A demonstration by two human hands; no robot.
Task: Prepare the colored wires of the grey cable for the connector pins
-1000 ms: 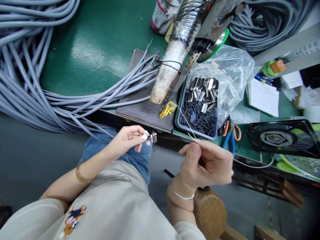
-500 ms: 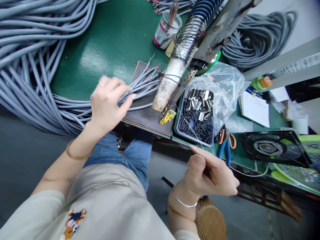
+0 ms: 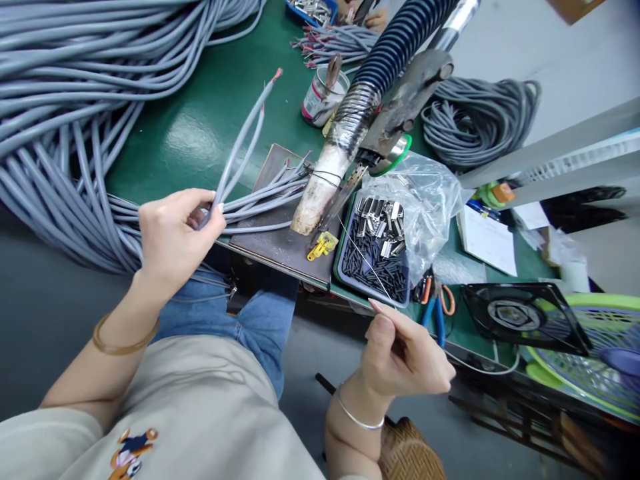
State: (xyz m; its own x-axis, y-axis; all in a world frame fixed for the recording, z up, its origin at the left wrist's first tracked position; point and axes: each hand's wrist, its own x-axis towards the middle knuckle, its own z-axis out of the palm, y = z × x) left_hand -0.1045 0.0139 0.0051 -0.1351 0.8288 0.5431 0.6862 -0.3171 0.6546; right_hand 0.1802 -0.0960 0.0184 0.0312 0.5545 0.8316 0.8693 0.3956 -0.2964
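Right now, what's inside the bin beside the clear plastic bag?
The bin holds silvery connectors toward its far end and short black pieces nearer. These cover most of the bottom, so whatever lies beneath them can't be seen.

No writing is showing legibly: the white-and-pink label on the clear, round jar is carrying print too small to read; the white, rectangular paper pad is bearing faint, unreadable marks.

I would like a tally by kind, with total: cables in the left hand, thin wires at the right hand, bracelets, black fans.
Cables in left hand: 2
Thin wire at right hand: 1
Bracelets: 2
Black fan: 1
Total: 6
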